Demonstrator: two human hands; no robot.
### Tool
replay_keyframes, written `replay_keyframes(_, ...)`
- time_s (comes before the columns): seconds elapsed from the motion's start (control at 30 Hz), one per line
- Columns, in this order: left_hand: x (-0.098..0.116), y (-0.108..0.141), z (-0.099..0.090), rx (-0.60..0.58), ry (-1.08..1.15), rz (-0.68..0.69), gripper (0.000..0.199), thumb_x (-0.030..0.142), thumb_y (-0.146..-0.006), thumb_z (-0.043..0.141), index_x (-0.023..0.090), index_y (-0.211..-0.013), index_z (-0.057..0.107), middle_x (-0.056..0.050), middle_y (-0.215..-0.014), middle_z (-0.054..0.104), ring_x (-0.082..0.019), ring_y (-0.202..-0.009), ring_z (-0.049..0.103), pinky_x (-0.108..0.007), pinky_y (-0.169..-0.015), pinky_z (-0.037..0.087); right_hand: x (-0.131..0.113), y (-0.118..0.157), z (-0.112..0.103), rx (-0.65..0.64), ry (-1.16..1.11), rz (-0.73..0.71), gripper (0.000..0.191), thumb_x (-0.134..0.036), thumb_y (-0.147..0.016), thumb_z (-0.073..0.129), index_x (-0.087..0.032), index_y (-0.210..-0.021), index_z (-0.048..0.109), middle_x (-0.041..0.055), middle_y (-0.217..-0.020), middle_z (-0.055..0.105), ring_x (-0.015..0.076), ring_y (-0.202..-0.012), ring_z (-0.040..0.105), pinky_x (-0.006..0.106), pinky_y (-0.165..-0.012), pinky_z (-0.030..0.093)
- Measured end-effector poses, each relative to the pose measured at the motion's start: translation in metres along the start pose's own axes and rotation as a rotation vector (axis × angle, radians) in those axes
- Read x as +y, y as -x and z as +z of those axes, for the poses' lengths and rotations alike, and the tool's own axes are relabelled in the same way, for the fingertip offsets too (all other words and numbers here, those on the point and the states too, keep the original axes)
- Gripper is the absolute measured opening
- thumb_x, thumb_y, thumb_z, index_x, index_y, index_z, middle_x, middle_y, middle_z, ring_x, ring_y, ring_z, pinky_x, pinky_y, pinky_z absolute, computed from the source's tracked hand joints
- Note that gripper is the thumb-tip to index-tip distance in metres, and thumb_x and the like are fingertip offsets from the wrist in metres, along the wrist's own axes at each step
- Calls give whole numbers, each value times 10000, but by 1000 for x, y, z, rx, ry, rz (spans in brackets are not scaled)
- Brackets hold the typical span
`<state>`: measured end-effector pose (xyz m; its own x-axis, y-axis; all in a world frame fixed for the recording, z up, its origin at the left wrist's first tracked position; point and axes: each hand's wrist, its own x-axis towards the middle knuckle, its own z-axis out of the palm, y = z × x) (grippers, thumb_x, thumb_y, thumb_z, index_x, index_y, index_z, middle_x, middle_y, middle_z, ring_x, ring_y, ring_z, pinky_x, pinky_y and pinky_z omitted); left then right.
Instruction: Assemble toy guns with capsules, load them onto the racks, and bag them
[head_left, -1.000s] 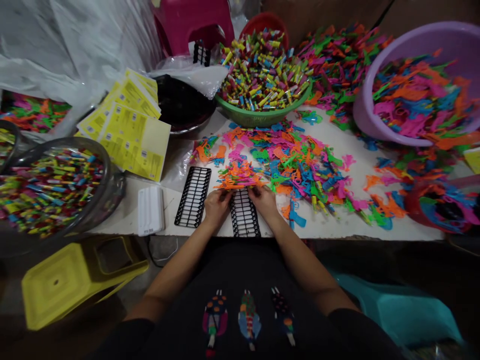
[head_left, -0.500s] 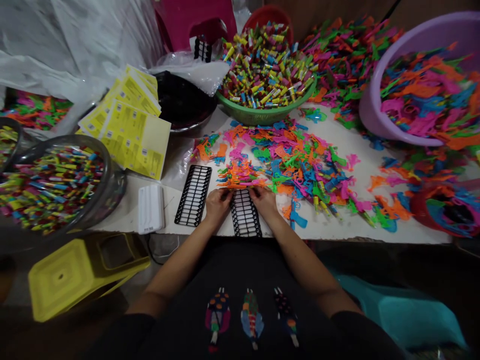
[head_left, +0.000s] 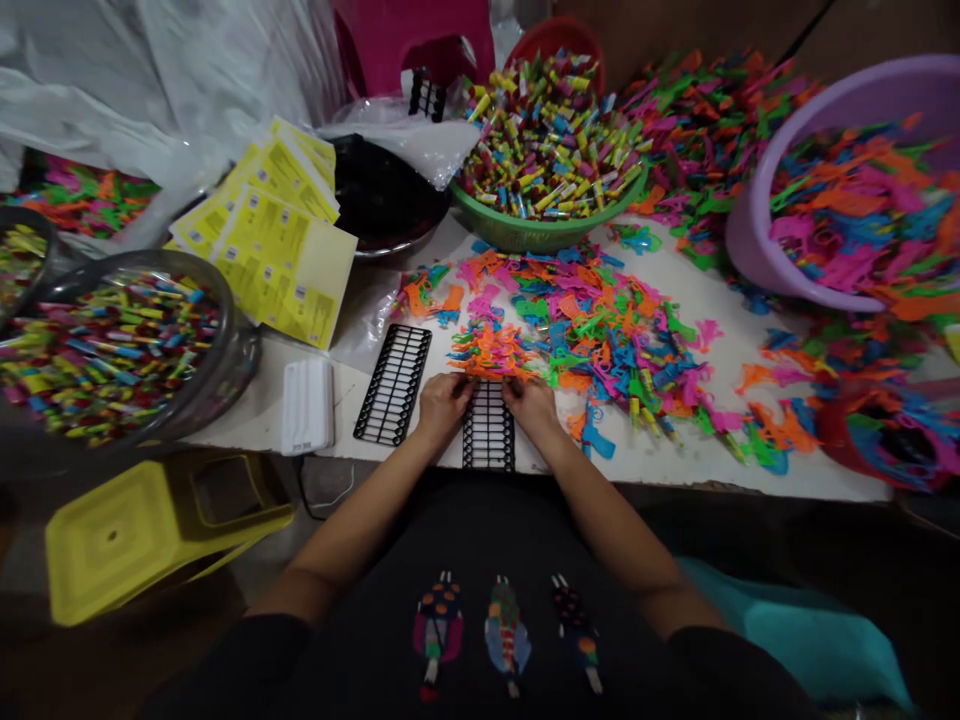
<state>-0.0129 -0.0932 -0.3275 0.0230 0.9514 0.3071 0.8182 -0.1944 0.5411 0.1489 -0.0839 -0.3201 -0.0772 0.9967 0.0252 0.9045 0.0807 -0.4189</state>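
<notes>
On the white table in front of me lies a black ladder-like plastic rack point(head_left: 489, 432). Across its far end sits a tight row of coloured plastic toy guns point(head_left: 493, 352), orange ones nearest. My left hand point(head_left: 442, 408) has its fingers closed at the rack's left edge, beside the row. At the right edge my right hand point(head_left: 534, 410) pinches likewise. Fingertips are partly hidden, so small parts in them do not show. Left of these, a second black rack point(head_left: 391, 385) lies flat with its slots bare. Loose toy guns point(head_left: 600, 320) spread beyond my right hand.
A green basin point(head_left: 551, 232) of small colourful tubes stands at the back. Yellow printed cards point(head_left: 281, 270), a white box point(head_left: 307, 405) and a grey basin point(head_left: 232, 300) are left. A purple tub point(head_left: 757, 240) and red bowl point(head_left: 840, 435) hold toy guns at right.
The view has shifted slightly, so the surroundings sit a little differently in the picture. Both hands stay at the far end of the same rack, fingers still closed.
</notes>
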Motion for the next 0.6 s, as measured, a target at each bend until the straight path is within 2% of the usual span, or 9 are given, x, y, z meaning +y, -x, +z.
replay_keyframes(0.1,1,0,-4,-13,-15,-19,180,320,-770,540,161,-788,620,-68,-743,654,-184,-721,588,-286,-677,439,-2,1,-12,-36,-12,-2,228,-280,-791,443,-173,-814,643,71,-796,655,176,-766,582,251,-683,413)
replay_keyframes(0.17,2,5,-11,8,-7,-32,208,329,-759,553,156,-856,614,-73,-786,657,-186,-733,585,-288,-681,442,4,10,-28,24,-24,-20,241,-299,-806,428,-176,-837,633,67,-817,650,171,-787,579,255,-700,411)
replay_keyframes(0.23,5,14,-23,31,33,-48,223,331,-752,561,156,-881,611,-66,-792,659,-175,-709,583,-280,-676,446,18,28,-48,125,19,80,274,-358,-810,425,-173,-861,620,72,-811,643,178,-785,577,271,-685,411)
replay_keyframes(0.3,14,23,-35,-1,115,-72,180,320,-755,552,168,-818,624,-44,-736,660,-155,-658,582,-259,-650,449,36,48,-68,130,131,283,343,-456,-789,428,-172,-815,620,85,-751,636,199,-727,581,291,-615,404)
replay_keyframes(0.37,28,29,-42,-137,251,-88,155,312,-755,545,186,-759,635,-18,-678,657,-135,-608,583,-233,-601,448,53,65,-83,-10,253,454,421,-566,-719,461,-175,-693,618,98,-653,621,217,-634,578,295,-533,377)
replay_keyframes(0.47,56,32,-37,-496,494,-81,158,304,-750,536,203,-756,657,2,-674,671,-124,-592,595,-210,-553,442,64,82,-89,-194,294,524,419,-601,-596,563,-184,-577,596,87,-563,603,211,-545,566,278,-474,343)
replay_keyframes(0.53,74,32,-26,-750,604,-76,176,310,-736,549,197,-796,670,-3,-712,686,-128,-611,608,-208,-555,444,62,87,-85,-197,181,489,325,-516,-616,582,-196,-560,590,59,-553,610,188,-532,568,263,-475,346)
replay_keyframes(0.6,90,32,-15,-898,640,-65,226,339,-706,587,187,-850,673,-15,-779,695,-137,-655,620,-208,-580,447,54,90,-80,-130,-10,452,257,-433,-674,541,-205,-566,592,29,-567,624,162,-540,575,250,-501,369)
